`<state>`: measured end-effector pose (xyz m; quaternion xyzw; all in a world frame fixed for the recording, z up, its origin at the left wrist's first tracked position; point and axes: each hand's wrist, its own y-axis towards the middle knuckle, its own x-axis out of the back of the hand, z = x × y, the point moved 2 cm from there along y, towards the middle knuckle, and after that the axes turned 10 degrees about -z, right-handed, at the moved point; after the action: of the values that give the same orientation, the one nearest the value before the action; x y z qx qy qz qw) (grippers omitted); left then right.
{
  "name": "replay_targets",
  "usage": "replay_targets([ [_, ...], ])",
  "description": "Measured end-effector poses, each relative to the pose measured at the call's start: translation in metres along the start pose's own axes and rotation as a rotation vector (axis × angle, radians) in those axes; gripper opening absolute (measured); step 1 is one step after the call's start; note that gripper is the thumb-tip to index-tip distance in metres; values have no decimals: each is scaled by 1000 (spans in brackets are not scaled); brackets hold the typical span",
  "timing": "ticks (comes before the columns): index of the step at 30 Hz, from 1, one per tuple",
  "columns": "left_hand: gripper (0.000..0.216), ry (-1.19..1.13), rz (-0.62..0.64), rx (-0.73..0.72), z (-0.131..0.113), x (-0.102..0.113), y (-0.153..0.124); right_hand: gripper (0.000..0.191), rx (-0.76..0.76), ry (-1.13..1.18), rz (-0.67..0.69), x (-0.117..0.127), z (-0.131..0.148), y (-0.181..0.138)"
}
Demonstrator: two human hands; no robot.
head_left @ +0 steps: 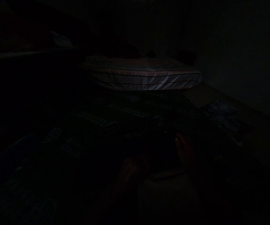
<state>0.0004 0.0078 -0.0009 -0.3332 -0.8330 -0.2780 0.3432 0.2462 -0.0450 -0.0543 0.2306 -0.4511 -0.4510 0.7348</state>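
Note:
The scene is very dark, and shapes show only faintly. My left hand (130, 168) is low in the middle of the head view, its fingers lost in shadow. To its right and a little farther off, my right hand (184, 147) looks curled, with its fingers bent in at the side of a dark area. What lies between the two hands is too black to name. A dark green sheet (130, 109) printed with pale globe marks and lettering spreads beyond and to the left of them. Below the hands, a dull pale surface (167, 193) shows dimly.
Past the green sheet lies a mattress (146, 79) with a striped, shiny side. A crumpled bluish-white bundle (224, 114) rests at the right, near a pale wall (247, 59). A light ledge edge (29, 53) runs along the upper left.

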Motion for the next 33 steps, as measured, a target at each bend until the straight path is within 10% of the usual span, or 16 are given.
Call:
replay_targets([
  [33, 26, 355, -51, -200, -33, -40, 11, 44, -53, 20, -8, -2, 1, -3],
])
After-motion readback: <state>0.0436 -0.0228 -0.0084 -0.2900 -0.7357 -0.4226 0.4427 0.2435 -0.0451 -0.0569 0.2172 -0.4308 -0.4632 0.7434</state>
